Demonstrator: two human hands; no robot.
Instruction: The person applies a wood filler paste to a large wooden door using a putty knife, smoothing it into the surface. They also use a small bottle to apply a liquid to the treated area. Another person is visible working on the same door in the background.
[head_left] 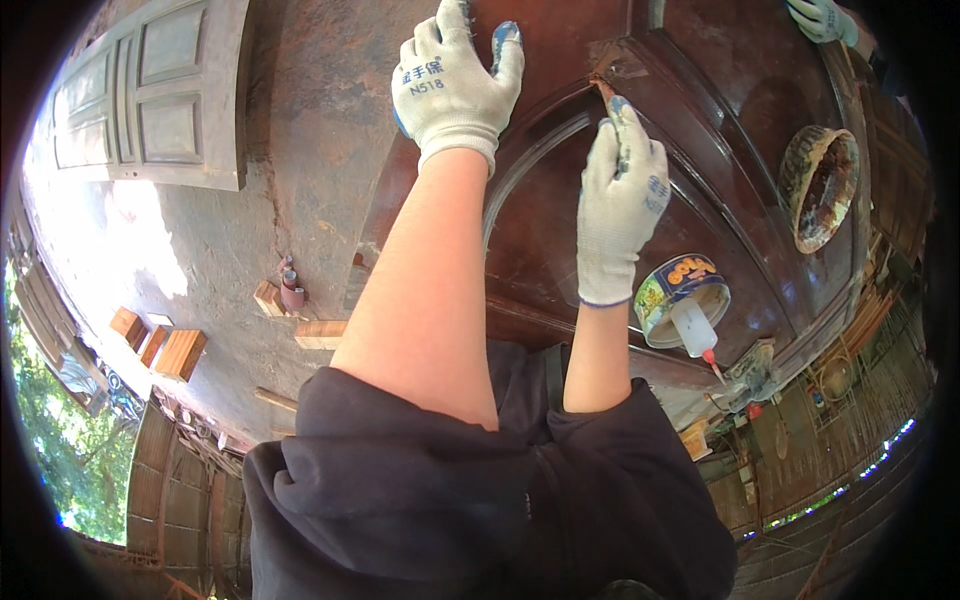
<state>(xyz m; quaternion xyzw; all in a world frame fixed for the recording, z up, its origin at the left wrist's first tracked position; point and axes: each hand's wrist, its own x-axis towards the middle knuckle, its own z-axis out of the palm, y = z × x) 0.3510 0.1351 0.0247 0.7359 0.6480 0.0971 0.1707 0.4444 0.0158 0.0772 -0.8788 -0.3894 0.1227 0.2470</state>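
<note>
A dark, glossy brown wooden panel with curved raised moldings lies in front of me. My left hand, in a white knit glove with blue on the fingertips, rests at its left side with thumb and fingers apart, holding nothing. My right hand, gloved alike, has its fingers closed around a thin reddish-brown strip; its exact kind does not show. The strip's tip meets the panel where moldings join, beside a paler, rough patch. Close to my right wrist stands an open tin with a blue and yellow label.
A white squeeze bottle with a red tip leans at the tin. Farther right is a crusted round bowl. Another person's gloved hand shows at top right. A grey paneled door and wooden blocks are at left.
</note>
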